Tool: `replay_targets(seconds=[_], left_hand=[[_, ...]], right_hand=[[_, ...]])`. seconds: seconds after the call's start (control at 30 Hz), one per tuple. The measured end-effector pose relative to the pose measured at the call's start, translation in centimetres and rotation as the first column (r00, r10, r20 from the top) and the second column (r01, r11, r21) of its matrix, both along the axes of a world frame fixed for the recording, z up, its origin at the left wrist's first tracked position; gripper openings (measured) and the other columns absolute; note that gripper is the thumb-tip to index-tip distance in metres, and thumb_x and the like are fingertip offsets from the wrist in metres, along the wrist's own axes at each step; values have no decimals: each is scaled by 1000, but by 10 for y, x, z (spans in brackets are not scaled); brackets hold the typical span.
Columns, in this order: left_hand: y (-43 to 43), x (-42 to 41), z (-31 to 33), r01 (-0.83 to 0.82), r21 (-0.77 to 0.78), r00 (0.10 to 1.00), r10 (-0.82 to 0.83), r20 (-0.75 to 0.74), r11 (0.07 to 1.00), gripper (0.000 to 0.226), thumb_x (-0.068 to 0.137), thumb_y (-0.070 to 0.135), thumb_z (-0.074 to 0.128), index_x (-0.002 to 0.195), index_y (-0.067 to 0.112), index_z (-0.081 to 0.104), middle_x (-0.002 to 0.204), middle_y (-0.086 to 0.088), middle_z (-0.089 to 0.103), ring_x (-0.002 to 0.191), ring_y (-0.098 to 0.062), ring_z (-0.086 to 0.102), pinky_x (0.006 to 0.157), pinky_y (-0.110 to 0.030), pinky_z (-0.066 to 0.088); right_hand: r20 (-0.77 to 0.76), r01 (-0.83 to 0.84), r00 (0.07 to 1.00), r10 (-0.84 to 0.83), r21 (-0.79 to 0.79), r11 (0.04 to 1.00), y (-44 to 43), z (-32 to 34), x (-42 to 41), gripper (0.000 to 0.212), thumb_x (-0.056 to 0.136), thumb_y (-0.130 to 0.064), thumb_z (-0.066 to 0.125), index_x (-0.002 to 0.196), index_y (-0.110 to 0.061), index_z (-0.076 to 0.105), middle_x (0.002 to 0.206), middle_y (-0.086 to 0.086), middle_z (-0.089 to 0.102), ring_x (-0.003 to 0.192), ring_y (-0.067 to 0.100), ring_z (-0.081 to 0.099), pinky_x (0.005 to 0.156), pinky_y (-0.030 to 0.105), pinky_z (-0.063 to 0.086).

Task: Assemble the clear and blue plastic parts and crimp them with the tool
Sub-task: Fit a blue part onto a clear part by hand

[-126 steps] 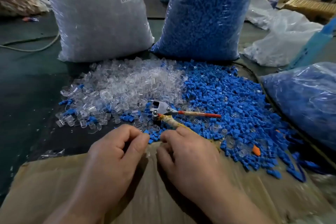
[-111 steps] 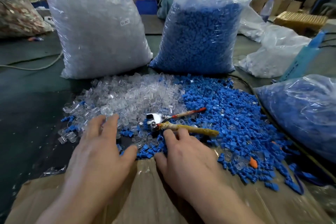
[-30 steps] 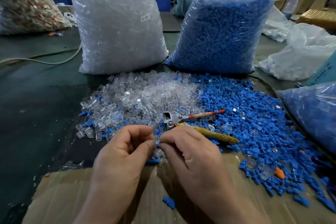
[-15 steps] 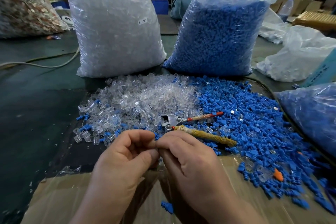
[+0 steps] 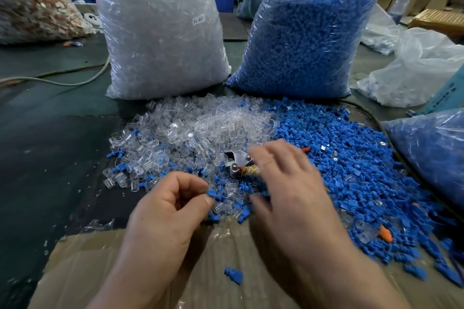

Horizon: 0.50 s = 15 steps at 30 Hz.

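At six o'clock a lone blue part (image 5: 233, 276) lies on the cardboard sheet (image 5: 100, 271). Just beyond it, at seven o'clock, the left hand (image 5: 170, 211) pinches a blue piece (image 5: 211, 193) between thumb and curled forefinger. At five o'clock the right hand (image 5: 291, 198) spreads loose, blurred fingers over the handles of the crimping tool (image 5: 236, 162) (contact unclear), whose metal head lies where the clear parts pile (image 5: 200, 128) at eleven meets the blue parts pile (image 5: 351, 158) at two. Behind the piles stand the clear bag (image 5: 160, 27) and the blue bag (image 5: 306, 37).
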<state>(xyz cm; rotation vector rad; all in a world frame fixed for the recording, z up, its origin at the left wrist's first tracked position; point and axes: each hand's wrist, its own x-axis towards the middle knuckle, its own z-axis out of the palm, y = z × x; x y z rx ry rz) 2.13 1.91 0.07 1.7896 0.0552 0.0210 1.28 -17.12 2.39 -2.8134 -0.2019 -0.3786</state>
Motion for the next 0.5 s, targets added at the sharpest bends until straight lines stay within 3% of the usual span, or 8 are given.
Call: replay_targets(seconds=[0.07, 0.2, 0.37, 0.5], left_hand=[[2, 0, 1, -2, -27, 1000, 2, -10, 1000, 24, 79, 20, 77, 88, 41, 71, 69, 7, 71, 57, -2, 62, 55, -23, 49], [1, 2, 2, 9, -41, 999, -10, -42, 999, 28, 84, 16, 76, 86, 43, 70, 66, 7, 69, 52, 1, 57, 44, -16, 45], [-1, 2, 0, 29, -41, 999, -30, -32, 999, 28, 84, 17, 76, 87, 44, 70, 67, 7, 69, 52, 2, 57, 44, -15, 45], [-1, 2, -2, 38, -53, 998, -40, -38, 998, 26, 85, 17, 76, 89, 42, 70, 68, 6, 70, 54, 0, 59, 46, -16, 46]], right_hand=[[-120, 131, 982, -143, -108, 986, -18, -2, 7, 79, 90, -40, 56, 151, -40, 5, 162, -8, 8, 149, 17, -4, 120, 39, -4], [-267, 125, 950, -164, -157, 980, -29, -4, 18, 72, 91, -39, 44, 153, -34, 8, 164, -4, 4, 151, 19, -3, 122, 43, -3], [-268, 79, 954, -136, -214, 974, -30, -1, 31, 72, 88, -29, 54, 150, -32, 17, 160, -2, 13, 148, 21, 13, 119, 47, 14], [-313, -44, 947, -68, -336, 941, -34, 18, 47, 72, 82, -33, 62, 143, -31, 25, 145, -1, 30, 130, 25, 39, 101, 50, 30]])
